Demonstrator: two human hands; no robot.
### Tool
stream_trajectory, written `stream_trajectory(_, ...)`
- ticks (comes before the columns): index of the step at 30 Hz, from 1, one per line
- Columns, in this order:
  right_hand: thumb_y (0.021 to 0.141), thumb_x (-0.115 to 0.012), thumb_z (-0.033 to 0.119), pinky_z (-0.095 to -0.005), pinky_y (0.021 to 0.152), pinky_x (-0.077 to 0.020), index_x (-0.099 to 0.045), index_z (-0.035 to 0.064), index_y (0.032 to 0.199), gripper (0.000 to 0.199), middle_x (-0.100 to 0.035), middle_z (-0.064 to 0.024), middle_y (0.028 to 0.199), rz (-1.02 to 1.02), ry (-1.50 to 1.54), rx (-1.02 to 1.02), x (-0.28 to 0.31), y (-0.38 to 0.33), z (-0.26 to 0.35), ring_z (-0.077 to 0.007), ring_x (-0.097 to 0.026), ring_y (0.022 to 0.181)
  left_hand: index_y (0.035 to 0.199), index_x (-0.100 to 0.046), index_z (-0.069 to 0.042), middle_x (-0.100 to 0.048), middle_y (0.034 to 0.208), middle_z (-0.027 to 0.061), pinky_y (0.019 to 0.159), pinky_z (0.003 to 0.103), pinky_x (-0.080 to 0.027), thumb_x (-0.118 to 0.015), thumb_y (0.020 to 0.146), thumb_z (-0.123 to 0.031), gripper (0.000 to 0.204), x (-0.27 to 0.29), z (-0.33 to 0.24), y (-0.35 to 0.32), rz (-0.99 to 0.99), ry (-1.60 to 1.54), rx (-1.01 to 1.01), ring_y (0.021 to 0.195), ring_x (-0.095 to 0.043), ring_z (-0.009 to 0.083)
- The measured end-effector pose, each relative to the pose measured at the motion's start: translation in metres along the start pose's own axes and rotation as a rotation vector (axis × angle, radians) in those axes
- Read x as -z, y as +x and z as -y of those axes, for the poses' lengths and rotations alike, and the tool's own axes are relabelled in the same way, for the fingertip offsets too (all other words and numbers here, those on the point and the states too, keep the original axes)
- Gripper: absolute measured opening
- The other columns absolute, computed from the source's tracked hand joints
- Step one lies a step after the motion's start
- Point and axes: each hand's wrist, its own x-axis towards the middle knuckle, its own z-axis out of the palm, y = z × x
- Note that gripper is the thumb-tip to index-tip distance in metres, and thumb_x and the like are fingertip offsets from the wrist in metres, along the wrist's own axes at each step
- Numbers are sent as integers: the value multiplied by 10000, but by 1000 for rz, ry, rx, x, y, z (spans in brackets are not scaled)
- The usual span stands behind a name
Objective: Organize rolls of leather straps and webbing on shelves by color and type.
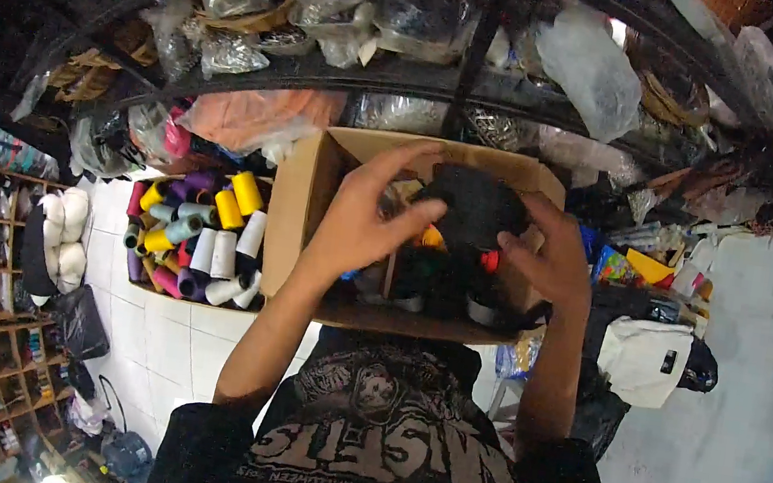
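Observation:
Above an uncovered cardboard box [289, 218], I hold a dark, rounded black object [475, 210] whose exact kind I cannot make out. My left hand [377, 206] curves round its left side, with the thumb against the near edge and the fingers toward the top. On the other side, my right hand [553, 250] grips it between thumb and fingers. Below, inside the box, lie dark items, pale round spool ends [484, 310] and a small red piece [490, 259], partly hidden by the object and my hands.
Left of the box stands a carton of thread cones [209, 236] in several colours. Behind it, a black-framed shelf [472, 56] holds plastic bags of goods. A white bag [648, 362] sits at the right. Wooden cubbyholes [0, 286] line the left wall.

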Motion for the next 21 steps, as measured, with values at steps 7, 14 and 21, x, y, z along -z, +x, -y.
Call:
stream_trajectory(7, 629, -667, 90, -355, 788, -452, -567, 9, 1060, 450, -602, -144, 944, 128, -246, 300, 13, 18, 68, -271, -600, 881, 1053, -598, -19, -628, 1021, 135, 846, 323, -450, -743, 676, -205, 445, 31, -50, 7, 165, 108, -164, 959, -604, 265)
stream_trajectory(14, 620, -731, 197, -319, 941, -390, -530, 96, 1160, 585, -583, -109, 1091, 165, 277, 10, 15, 30, 100, -231, -480, 1148, 1081, -584, 41, -643, 987, 105, 775, 281, -482, -731, 698, -68, 425, 42, -56, -8, 20, -254, 27, 868, -604, 135)
stream_trajectory(21, 641, -790, 231, -338, 992, -344, -312, -17, 1318, 865, -391, -108, 1318, 374, -60, 98, -30, 33, 113, -200, -393, 1213, 1123, -539, 75, -631, 1008, 119, 766, 240, -483, -654, 776, -22, 378, 36, -61, -10, -311, -796, 81, 862, -600, 126)
